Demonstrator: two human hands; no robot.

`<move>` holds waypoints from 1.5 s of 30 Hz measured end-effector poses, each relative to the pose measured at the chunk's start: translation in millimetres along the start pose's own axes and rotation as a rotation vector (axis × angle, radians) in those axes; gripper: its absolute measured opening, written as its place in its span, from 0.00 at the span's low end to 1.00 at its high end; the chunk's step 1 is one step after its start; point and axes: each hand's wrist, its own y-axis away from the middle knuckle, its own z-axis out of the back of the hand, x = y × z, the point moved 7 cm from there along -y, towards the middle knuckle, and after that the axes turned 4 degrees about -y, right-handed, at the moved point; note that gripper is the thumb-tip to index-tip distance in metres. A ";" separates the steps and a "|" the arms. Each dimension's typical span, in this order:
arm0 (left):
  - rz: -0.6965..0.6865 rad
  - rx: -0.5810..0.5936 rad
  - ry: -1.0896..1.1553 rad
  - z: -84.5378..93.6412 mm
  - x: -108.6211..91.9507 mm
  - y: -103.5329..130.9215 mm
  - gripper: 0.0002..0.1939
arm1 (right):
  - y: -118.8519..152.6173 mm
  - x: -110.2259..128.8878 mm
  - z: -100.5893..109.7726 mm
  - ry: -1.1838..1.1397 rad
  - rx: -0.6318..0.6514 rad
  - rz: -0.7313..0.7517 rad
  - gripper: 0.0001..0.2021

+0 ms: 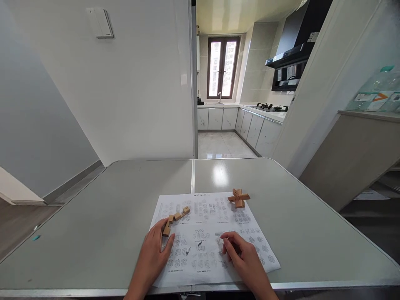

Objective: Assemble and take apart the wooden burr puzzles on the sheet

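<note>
On the printed sheet (206,229), several notched wooden puzzle pieces (177,216) lie in a slanting row toward the upper left. The nearest notched wooden piece (166,230) lies between the fingers and thumb of my left hand (153,250). Its fingertips touch or nearly touch that piece; the thumb is spread apart on the paper. My right hand (242,254) is over the sheet's right half, fingers bent and drawn together. Whatever is inside them, if anything, is hidden. A cross-shaped wooden puzzle assembly (239,198) sits at the sheet's upper right corner.
The grey-green table (103,233) has a metal rim and a centre seam. A small teal scrap (36,238) lies near its left edge. Large plastic bottles (373,91) stand on a ledge at right. Beyond a doorway is a kitchen with a counter (218,106) and stove (271,108).
</note>
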 end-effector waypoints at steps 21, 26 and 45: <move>0.061 0.015 0.049 0.2 3.9 2.1 0.24 | -1.4 -9.2 0.1 0.019 0.009 0.012 0.22; 0.051 -0.012 0.057 4.4 0.9 2.2 0.24 | -0.2 -1.0 0.1 0.032 0.007 0.009 0.23; 0.033 0.010 0.057 1.3 2.2 1.0 0.24 | -0.9 -5.3 0.8 0.043 0.012 0.017 0.23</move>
